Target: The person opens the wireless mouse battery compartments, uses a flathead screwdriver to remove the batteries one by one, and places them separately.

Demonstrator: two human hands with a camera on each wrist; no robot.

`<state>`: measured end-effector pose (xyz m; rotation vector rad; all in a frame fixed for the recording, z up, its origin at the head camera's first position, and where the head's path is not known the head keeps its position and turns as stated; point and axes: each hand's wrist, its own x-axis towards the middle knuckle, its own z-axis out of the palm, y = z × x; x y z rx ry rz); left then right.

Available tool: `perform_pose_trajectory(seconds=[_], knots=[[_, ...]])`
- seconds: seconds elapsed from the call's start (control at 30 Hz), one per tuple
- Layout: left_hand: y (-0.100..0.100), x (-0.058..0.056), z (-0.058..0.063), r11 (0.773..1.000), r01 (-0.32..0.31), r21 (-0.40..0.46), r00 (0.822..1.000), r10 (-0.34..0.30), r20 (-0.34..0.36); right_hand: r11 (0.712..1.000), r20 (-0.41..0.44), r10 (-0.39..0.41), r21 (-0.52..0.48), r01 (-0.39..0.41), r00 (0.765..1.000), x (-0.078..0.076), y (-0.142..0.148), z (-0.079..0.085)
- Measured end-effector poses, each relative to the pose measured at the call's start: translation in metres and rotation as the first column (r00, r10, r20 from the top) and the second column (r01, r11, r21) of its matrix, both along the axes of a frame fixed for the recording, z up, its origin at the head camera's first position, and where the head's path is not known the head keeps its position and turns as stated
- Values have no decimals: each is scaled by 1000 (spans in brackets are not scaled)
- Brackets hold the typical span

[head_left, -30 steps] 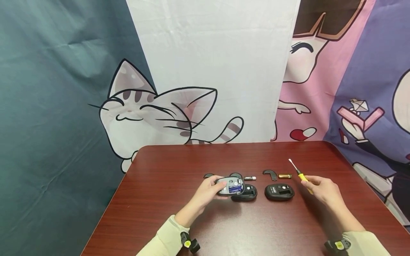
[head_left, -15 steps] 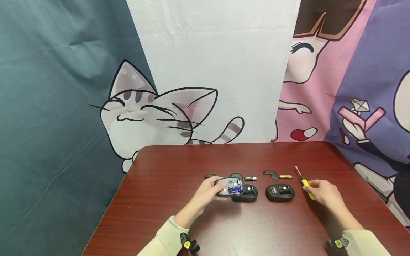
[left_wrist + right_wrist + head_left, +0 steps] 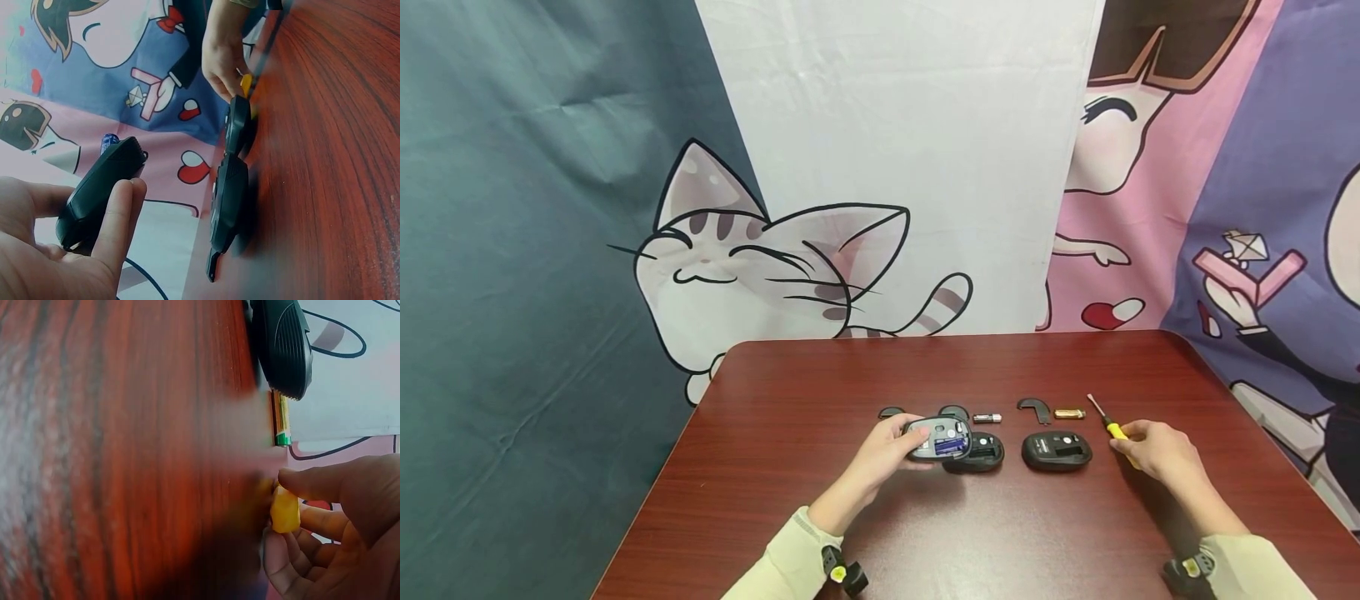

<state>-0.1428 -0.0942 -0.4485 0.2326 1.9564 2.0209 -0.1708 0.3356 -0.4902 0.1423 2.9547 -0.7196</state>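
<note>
My left hand [image 3: 883, 450] holds a computer mouse [image 3: 938, 438] with its underside facing up, above the table. A blue battery [image 3: 951, 444] sits in the mouse's uncovered compartment; in the left wrist view its end [image 3: 109, 142] sticks up past the dark shell. At the right, my right hand [image 3: 1165, 452] pinches a screwdriver [image 3: 1117, 432] by its yellow handle, low over the tabletop, its metal shaft pointing away and left. The right wrist view shows the handle's end [image 3: 285, 511] between thumb and fingers. Whether the screwdriver touches the table I cannot tell.
Two black mice lie underside up, one [image 3: 987, 454] partly behind the held mouse, another [image 3: 1056, 451] near the right hand. Behind them are a silver-and-black battery [image 3: 987, 418], a gold battery [image 3: 1069, 413] and black covers, including a hooked one [image 3: 1035, 408]. The brown table [image 3: 790, 392] meets a printed curtain.
My right hand has lowered the screwdriver toward the table, and its tip has come down and slightly right. The left hand and its mouse have stayed nearly still.
</note>
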Motion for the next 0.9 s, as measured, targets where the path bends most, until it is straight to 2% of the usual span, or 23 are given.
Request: perform_pose_trajectory(seconds=[0.17,0.37,0.67,0.8,0.9], knots=[[-1,0,-1,1000,-2,-2,1000,2,3,1000,2,18,1,-18,1000,1,2,-1],[-3,0,-1,1000,-8,5,1000,8,2,1000,48,-9,-23,10,999,1,2,-1],[-13,-1,-2,1000,-19,24,1000,19,0,1000,38,17,-12,-16,999,2,0,1],[-17,-2,-3,999,-26,26,1000,26,-1,1000,1,15,4,-15,1000,4,-2,8],[-21,-2,-2,1000,-25,15,1000,25,-5,1000,-76,23,6,-22,997,6,-4,15]])
